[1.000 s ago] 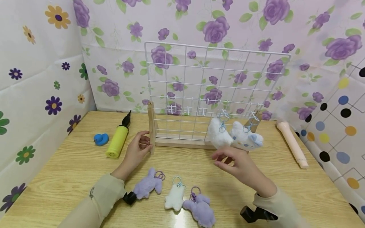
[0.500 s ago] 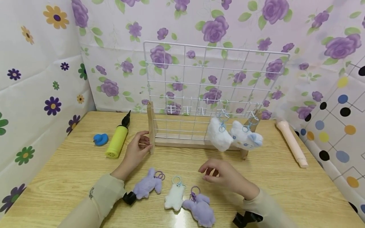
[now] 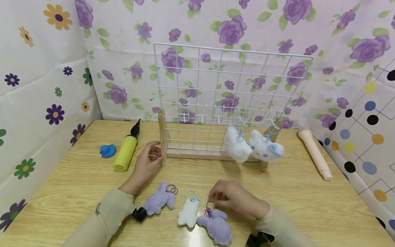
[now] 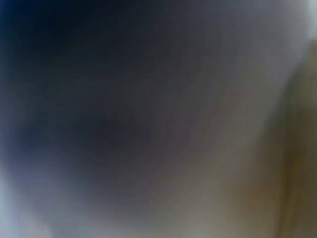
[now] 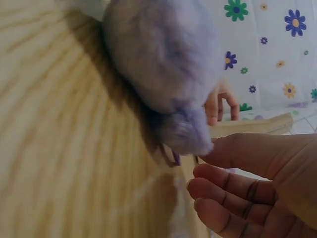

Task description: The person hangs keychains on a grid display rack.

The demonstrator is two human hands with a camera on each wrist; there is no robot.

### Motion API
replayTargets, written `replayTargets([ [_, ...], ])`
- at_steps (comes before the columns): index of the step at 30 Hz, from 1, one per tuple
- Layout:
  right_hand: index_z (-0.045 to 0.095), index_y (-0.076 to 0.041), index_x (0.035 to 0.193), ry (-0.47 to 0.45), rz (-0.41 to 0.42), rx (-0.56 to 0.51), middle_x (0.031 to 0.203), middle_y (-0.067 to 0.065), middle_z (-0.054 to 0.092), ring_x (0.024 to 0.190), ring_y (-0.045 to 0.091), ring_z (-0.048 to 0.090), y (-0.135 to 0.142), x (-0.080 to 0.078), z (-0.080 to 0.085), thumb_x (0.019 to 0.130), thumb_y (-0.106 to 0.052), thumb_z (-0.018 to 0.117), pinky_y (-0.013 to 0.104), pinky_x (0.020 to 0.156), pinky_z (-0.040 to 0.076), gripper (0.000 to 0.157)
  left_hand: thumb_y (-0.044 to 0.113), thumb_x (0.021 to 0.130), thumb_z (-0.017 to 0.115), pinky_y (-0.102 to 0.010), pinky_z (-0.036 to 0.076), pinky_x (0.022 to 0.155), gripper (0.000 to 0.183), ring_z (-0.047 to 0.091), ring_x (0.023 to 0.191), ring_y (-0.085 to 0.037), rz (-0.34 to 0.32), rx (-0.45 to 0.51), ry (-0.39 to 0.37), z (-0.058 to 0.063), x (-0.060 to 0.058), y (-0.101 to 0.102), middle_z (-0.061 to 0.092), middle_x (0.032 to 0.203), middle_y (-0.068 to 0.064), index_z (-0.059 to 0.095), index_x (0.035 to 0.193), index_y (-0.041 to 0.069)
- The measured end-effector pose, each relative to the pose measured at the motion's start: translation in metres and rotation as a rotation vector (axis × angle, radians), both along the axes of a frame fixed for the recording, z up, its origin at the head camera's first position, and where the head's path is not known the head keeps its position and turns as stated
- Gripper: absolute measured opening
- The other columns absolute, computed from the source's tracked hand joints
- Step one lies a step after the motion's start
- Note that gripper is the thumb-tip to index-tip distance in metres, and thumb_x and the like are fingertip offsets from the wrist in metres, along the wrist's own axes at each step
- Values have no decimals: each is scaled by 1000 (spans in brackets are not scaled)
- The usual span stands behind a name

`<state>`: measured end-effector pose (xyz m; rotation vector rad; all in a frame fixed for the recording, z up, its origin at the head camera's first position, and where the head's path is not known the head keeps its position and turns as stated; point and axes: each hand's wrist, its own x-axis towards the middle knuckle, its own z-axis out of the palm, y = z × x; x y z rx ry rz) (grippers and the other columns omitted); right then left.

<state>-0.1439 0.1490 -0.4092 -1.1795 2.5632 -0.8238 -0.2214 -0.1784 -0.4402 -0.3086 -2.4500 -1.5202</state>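
In the head view, my left hand (image 3: 147,160) holds the left wooden leg (image 3: 162,137) of a white wire grid rack (image 3: 210,88), thumb in front. My right hand (image 3: 236,199) is by the purple ring (image 3: 210,204) of a purple plush keychain (image 3: 219,229), fingers loosely bent. In the right wrist view, that purple plush (image 5: 163,54) looms large, its tip close to my thumb, with a gap below the thumb. A white plush keychain (image 3: 188,212) and another purple plush keychain (image 3: 158,200) lie to the left. The left wrist view is a dark blur.
Two white plush keychains, a plain-backed one (image 3: 237,145) and a blue-eared one (image 3: 265,145), hang on the rack's right hooks. Several white hooks (image 3: 202,118) line the grid. A yellow pump (image 3: 126,152) and blue duck (image 3: 107,151) stand left; a pale pink tube (image 3: 314,154) lies right.
My right hand has moved down and left, from beside the hanging white plush keychains to the ring of the right-hand purple plush keychain. The left hand stays at the rack's leg.
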Motion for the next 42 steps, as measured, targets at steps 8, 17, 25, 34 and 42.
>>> replayTargets([
  [8,70,-13,105,-21,11,49,98,-3,61,77,-1,55,-3,2,-4,85,-11,72,14,68,50,19,0,86,69,-24,54,77,53,61,96,-31,-3,-2,10,0,0,0,60,109,-20,47,134,4],
  [17,71,-16,105,0,20,56,95,-5,59,77,-1,51,-1,1,-5,85,-13,73,14,68,48,20,-5,84,68,-17,53,72,52,60,88,-20,4,-14,76,0,-1,1,61,103,-17,48,131,2],
  [25,70,-18,102,-23,0,49,92,-6,57,76,-1,50,-2,1,-8,86,-16,72,14,68,47,16,-2,86,67,-16,52,74,53,61,94,-27,-6,-8,32,1,0,0,61,106,-17,46,134,4],
  [34,69,-19,107,-51,23,28,96,-5,59,76,0,51,-1,1,-8,87,-16,70,14,67,47,20,-2,86,67,-16,52,75,53,61,94,-27,-10,4,11,0,-1,3,61,107,-17,46,134,4],
  [42,72,-19,107,-25,79,4,93,-4,57,71,-3,46,-2,-1,-11,85,-17,73,10,63,44,22,-2,85,68,-15,52,73,53,61,92,-25,6,-11,23,1,0,1,61,105,-17,47,133,5],
])
